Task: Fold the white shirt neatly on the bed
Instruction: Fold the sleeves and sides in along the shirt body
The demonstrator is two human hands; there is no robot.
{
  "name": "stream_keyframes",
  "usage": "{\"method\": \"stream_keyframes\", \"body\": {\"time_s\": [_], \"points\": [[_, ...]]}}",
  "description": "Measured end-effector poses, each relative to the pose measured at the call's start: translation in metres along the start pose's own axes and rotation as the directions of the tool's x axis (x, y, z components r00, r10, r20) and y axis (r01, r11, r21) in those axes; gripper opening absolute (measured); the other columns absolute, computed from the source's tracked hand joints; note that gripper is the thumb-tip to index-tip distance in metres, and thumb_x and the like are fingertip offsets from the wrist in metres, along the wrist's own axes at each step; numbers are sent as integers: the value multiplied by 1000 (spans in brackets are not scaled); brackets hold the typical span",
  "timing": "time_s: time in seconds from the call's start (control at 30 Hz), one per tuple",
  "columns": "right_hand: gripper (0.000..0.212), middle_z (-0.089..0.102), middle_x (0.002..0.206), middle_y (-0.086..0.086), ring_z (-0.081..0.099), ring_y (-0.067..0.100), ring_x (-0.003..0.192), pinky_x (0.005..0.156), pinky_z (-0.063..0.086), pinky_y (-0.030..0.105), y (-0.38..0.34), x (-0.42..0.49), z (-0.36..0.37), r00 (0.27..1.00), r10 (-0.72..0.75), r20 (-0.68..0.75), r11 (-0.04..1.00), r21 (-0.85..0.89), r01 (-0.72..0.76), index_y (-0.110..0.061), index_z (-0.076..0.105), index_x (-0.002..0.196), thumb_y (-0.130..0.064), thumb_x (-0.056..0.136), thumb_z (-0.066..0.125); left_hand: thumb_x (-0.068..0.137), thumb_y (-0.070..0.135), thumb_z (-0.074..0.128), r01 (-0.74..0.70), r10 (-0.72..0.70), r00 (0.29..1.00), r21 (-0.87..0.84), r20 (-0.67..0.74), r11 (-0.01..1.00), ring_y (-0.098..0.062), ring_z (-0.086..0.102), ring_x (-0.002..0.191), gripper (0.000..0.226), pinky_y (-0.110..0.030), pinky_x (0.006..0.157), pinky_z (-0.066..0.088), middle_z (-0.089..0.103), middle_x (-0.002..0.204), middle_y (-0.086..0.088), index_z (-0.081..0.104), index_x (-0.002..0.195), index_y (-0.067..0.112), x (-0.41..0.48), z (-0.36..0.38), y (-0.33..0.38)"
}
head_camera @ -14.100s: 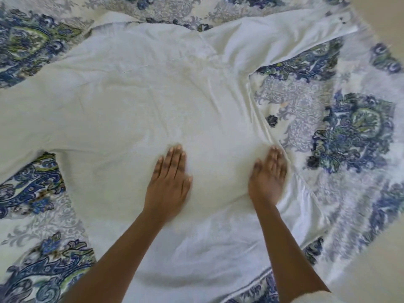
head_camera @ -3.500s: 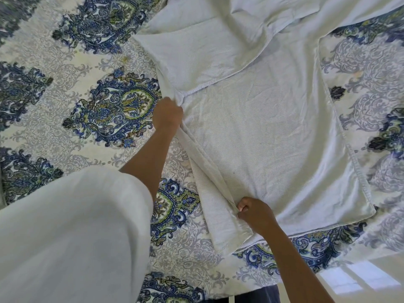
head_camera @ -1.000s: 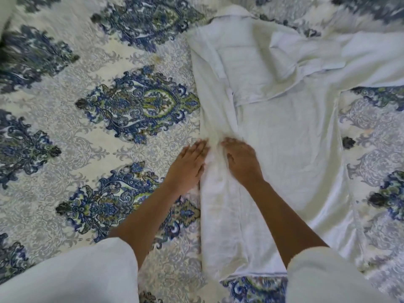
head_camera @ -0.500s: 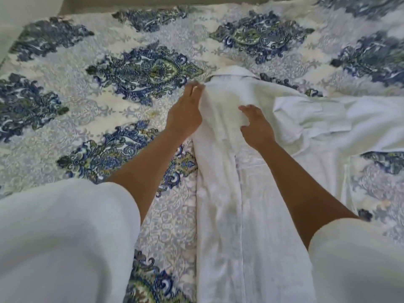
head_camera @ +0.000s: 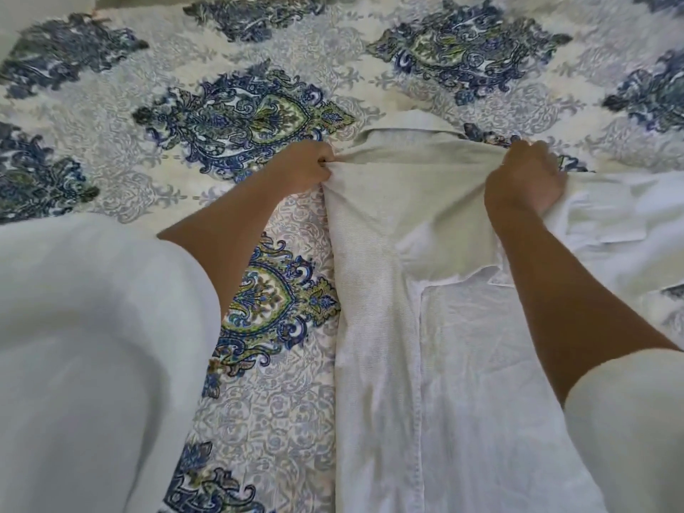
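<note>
The white shirt lies on the bed, its left side folded inward into a long strip that runs toward me. My left hand pinches the shirt's top left corner by the shoulder. My right hand grips the cloth at the collar end, about a shirt-width to the right. The fabric between the two hands is pulled taut and slightly raised. The collar pokes out just beyond that edge. The other sleeve lies spread to the right.
The bedspread is cream with blue and green paisley medallions and stretches left and beyond the shirt. My white sleeves fill the lower left and lower right corners and hide part of the shirt's hem.
Both hands went from pressing flat on the folded strip to closing on the shirt's top edge. The right hand has shifted rightward, and the cloth between them is now stretched.
</note>
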State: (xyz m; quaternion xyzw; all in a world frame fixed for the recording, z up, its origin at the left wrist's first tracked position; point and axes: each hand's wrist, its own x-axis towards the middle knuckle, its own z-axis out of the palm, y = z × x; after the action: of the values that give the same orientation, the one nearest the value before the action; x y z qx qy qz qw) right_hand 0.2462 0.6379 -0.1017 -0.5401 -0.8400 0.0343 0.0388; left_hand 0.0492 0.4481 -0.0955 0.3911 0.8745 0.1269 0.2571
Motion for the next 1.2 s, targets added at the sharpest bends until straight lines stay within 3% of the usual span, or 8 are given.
{"method": "stream_keyframes", "body": {"time_s": [0.27,0.43,0.57,0.67,0.87,0.97,1.07,1.2], "points": [[34,46,127,20,42,34,117,94,32,44,-31,-40,10,933,-303,-193,951,6,310,-3,50,120,-9,89,38,86,2,51,-54,-33,951,-272,-306,961,-16,49,91,29,-24,74,45,48,114,-12,56,115,5,3,28,5],[38,41,143,4,38,29,126,97,37,41,-78,-66,34,683,-708,178,699,310,644,-17,49,131,-17,95,42,72,24,75,175,-506,852,-835,-137,521,-28,56,84,36,-37,78,53,54,100,-19,53,88,0,-14,61,-6],[40,30,152,5,29,22,138,113,25,38,-84,-60,37,805,-570,163,727,558,401,-15,47,136,-15,97,39,84,1,63,242,-438,899,-834,0,497,-23,56,60,26,-31,53,52,57,69,-8,48,66,12,-14,48,-5],[37,44,143,13,37,26,133,114,25,38,-75,-100,23,875,-485,1,697,604,386,-6,52,130,-11,96,40,87,2,58,190,-366,919,-650,-146,736,-15,49,53,29,-29,53,43,52,63,0,48,63,16,-9,36,-6],[45,58,127,19,50,34,124,108,27,40,-40,-206,43,869,-494,-6,754,495,432,1,59,120,-16,89,31,90,36,55,251,-529,832,-738,-166,626,-28,51,109,44,-42,94,46,49,122,-12,44,121,7,-38,65,6],[46,52,135,19,46,32,129,109,32,43,-37,-225,61,836,-547,39,785,371,496,-1,55,126,-20,89,35,88,34,48,40,-193,848,-304,-494,952,-33,37,127,58,-39,103,29,38,139,-19,38,135,2,-83,96,18],[53,40,144,20,33,30,137,114,20,40,-36,-249,71,831,-545,113,823,263,504,-1,42,137,-30,94,33,94,43,25,-366,393,915,222,-92,904,-26,16,144,63,-35,114,7,16,157,-10,19,149,12,-103,117,9],[58,32,149,18,28,28,140,113,22,40,8,-336,53,792,-588,165,804,234,547,-1,35,141,-37,96,33,98,50,12,-217,218,975,413,46,884,-15,-14,145,64,-38,115,-11,-14,158,1,-9,149,20,-94,118,1]]}}
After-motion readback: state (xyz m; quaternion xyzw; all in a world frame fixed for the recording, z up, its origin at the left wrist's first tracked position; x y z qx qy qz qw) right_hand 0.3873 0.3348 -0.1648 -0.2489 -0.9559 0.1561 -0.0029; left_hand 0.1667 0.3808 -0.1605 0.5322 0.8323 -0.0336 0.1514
